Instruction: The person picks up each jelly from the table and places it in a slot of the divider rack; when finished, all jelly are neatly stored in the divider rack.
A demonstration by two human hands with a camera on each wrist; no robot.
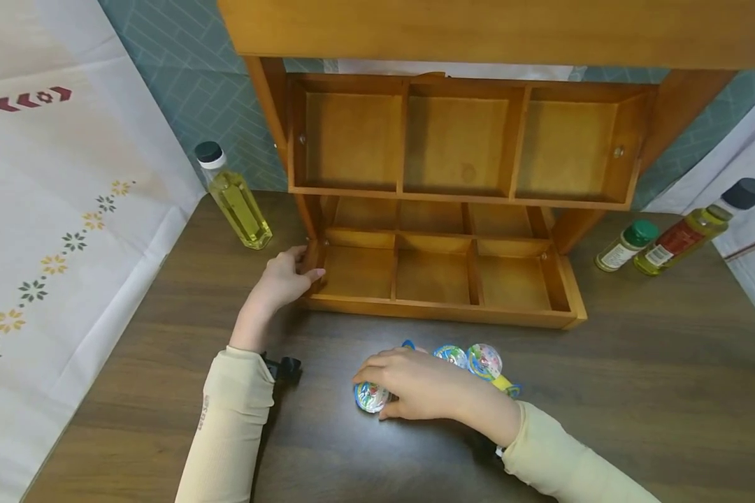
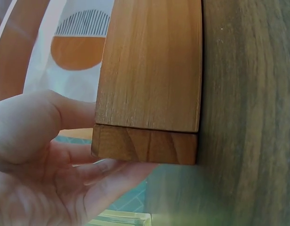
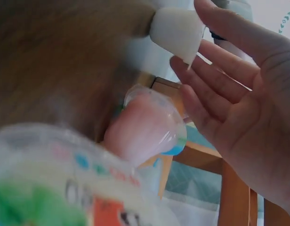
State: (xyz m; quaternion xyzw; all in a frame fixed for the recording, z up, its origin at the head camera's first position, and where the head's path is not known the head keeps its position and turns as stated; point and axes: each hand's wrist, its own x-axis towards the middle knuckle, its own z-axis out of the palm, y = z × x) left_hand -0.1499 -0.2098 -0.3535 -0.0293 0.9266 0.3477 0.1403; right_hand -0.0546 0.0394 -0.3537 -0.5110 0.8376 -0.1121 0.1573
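My left hand [image 1: 282, 281] grips the left end of the lower tray of a wooden shelf [image 1: 440, 314], thumb over the side wall. In the left wrist view the fingers curl behind the end board [image 2: 145, 146]. My right hand [image 1: 415, 384] holds a small jelly cup [image 1: 371, 397] with a shiny printed lid between thumb and fingers, close over the table. In the right wrist view this cup [image 3: 175, 35] has a whitish body. Beside that hand lie more jelly cups [image 1: 484, 361], one pinkish cup [image 3: 145, 125] among them, partly hidden by the hand in the head view.
The shelf's upper tray [image 1: 459, 140] has three compartments, like the lower one. An oil bottle [image 1: 235, 199] stands at the left. To the right are a green-capped jar [image 1: 623, 248] and another oil bottle [image 1: 688, 234]. A wooden board [image 1: 491, 31] spans the top.
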